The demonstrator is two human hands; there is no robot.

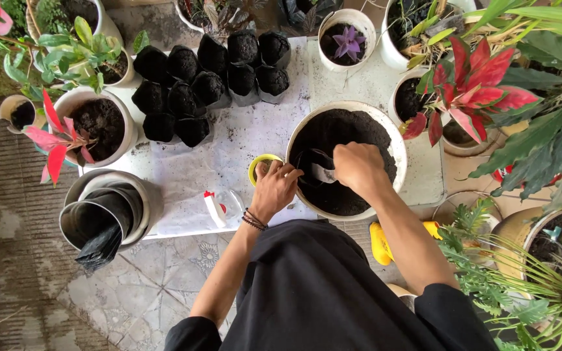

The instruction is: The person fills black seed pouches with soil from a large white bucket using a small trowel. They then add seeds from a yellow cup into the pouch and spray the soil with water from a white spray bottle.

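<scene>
A large white basin [395,140] full of dark soil sits on the table in front of me. My right hand [358,166] is over the soil, closed on a small trowel [324,173] whose blade digs in. My left hand [276,187] rests at the basin's left rim and holds the edge of a black grow bag [307,160] lying in the soil. A small yellow-rimmed cup [259,162] stands right beside that hand. A beaded bracelet circles my left wrist.
Several soil-filled black grow bags [211,78] stand at the table's back. White pots with red-leaved and green plants [469,91] crowd both sides. Stacked pots holding empty black bags [102,221] sit at left, a clear spray bottle [219,207] lies near the table edge, and yellow footwear [381,242] is below.
</scene>
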